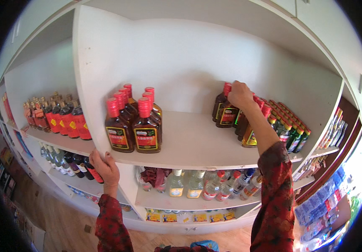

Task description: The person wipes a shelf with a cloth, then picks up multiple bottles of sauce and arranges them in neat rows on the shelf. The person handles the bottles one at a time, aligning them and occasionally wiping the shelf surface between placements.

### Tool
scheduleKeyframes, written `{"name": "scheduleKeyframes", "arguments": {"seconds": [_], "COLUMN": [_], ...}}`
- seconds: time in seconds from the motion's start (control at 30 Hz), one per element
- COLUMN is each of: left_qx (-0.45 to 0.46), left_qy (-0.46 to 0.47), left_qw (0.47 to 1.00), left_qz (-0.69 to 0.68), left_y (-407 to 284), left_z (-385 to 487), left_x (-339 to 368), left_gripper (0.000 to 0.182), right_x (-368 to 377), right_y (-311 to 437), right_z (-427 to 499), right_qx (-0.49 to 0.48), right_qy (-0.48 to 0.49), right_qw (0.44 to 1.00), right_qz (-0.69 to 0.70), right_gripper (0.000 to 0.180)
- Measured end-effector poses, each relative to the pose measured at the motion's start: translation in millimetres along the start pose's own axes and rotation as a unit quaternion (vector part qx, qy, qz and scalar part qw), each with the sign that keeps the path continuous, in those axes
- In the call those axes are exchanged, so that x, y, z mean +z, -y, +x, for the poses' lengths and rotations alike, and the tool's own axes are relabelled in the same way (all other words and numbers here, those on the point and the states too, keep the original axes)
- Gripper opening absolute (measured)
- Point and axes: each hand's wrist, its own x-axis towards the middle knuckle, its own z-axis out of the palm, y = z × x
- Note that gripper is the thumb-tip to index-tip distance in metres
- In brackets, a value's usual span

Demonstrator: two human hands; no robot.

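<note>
My left hand (106, 167) grips the front edge of the white upright divider (83, 78), thumb on one side and fingers on the other. My right hand (241, 95) is closed over the top of a flat brown liquor bottle (226, 117) at the back of the shelf (184, 151); its cap is hidden under my fingers. Another red-capped bottle (220, 99) stands just left of it. More of these bottles (247, 134) stand in front, partly behind my forearm. On the shelf's left side, two rows of red-capped bottles (147, 135) stand upright beside the divider.
Small green bottles (291, 135) crowd the shelf's right end. Clear bottles (195, 186) and a dark red cloth (155, 177) occupy the shelf below. Red-labelled bottles (66, 121) fill the left compartment. Packs of bottled drinks (322, 201) stand at lower right.
</note>
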Motion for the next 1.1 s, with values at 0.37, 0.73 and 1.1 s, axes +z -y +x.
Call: {"name": "scheduleKeyframes", "arguments": {"seconds": [0.37,0.73,1.1], "left_qx": [-0.015,-0.021,0.001], "left_qy": [-0.002,0.037,-0.010], "left_qw": [1.000,0.999,1.000], "left_qz": [0.002,0.020,0.008], "left_y": [-4,-3,7], "left_z": [-1,2,-6], "left_x": [0,-4,3], "left_gripper": [0.044,0.044,0.043], "right_x": [13,13,10], "right_y": [56,159,188], "right_z": [12,30,34], "right_qx": [-0.077,-0.071,-0.097], "right_qy": [0.019,0.209,0.289], "right_qw": [0.972,0.872,0.800], "right_qz": [0.220,0.436,0.517], "right_gripper": [0.025,0.023,0.023]}}
